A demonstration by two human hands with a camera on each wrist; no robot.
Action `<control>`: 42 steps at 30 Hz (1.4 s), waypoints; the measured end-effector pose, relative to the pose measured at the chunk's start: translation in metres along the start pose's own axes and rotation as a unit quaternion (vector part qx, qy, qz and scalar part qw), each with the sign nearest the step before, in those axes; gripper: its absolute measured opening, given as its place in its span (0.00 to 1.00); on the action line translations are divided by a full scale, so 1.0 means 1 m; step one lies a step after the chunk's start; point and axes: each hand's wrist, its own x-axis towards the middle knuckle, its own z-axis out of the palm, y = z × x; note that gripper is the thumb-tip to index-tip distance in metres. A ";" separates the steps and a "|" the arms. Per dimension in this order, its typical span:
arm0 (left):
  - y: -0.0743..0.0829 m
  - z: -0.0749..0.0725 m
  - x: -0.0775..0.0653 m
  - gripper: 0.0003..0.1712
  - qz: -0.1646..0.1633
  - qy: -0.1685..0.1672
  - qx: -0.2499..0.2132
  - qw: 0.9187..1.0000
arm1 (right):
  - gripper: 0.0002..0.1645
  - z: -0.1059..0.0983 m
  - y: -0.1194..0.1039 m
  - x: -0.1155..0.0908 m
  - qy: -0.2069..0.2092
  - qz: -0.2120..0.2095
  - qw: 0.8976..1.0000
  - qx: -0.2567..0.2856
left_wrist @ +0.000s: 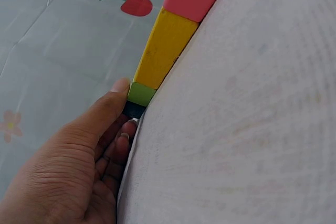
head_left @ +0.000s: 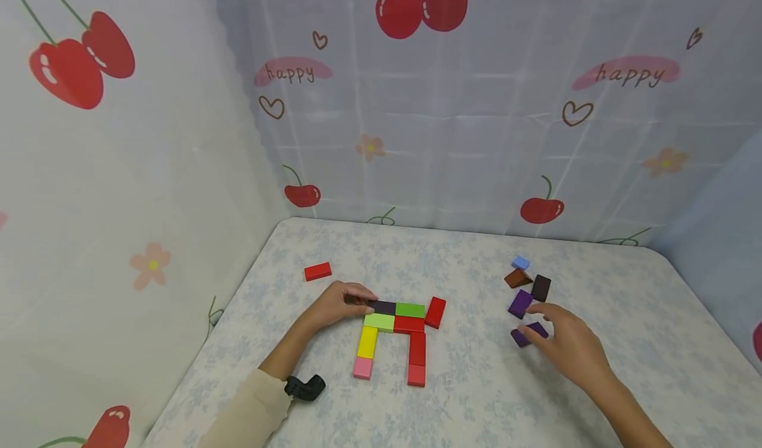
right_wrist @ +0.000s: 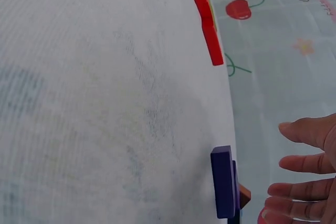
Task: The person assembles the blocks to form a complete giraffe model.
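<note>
Flat on the table, several coloured blocks lie edge to edge in a body-and-two-legs shape. Its upper row has a dark block (head_left: 382, 308) and a green block (head_left: 410, 310); below are a light green block (head_left: 380, 322) and a red block (head_left: 409, 324). A yellow block (head_left: 367, 342) and a pink block (head_left: 362, 368) form the left leg. My left hand (head_left: 340, 304) pinches the dark block's left end, partly hiding it. Over the near purple block (head_left: 530, 334), my right hand (head_left: 568, 342) hovers with fingers spread, holding nothing. Another purple block (head_left: 520, 304) lies by its fingertips.
Beyond the purple blocks lie a dark brown block (head_left: 541, 288), a brown triangular block (head_left: 518, 278) and a blue block (head_left: 520, 262). A loose red block (head_left: 318, 271) sits at the back left. Another red block (head_left: 436, 312) leans diagonally against the shape's right end. Printed curtains surround the table.
</note>
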 end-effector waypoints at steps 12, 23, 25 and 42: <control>-0.002 0.001 0.002 0.15 -0.010 0.001 -0.001 1.000 | 0.37 0.002 0.013 -0.006 -0.047 0.067 0.996 -0.019; 0.000 0.000 0.002 0.15 -0.002 -0.001 -0.006 1.000 | 0.38 0.011 0.013 -0.003 -0.087 0.087 0.992 -0.041; 0.002 -0.001 0.001 0.15 0.003 -0.002 -0.010 1.000 | 0.37 0.013 0.013 -0.002 -0.085 0.087 0.992 -0.047; 0.007 -0.004 0.000 0.14 0.004 -0.009 -0.014 1.000 | 0.28 0.012 0.002 0.007 -0.098 0.060 0.993 -0.029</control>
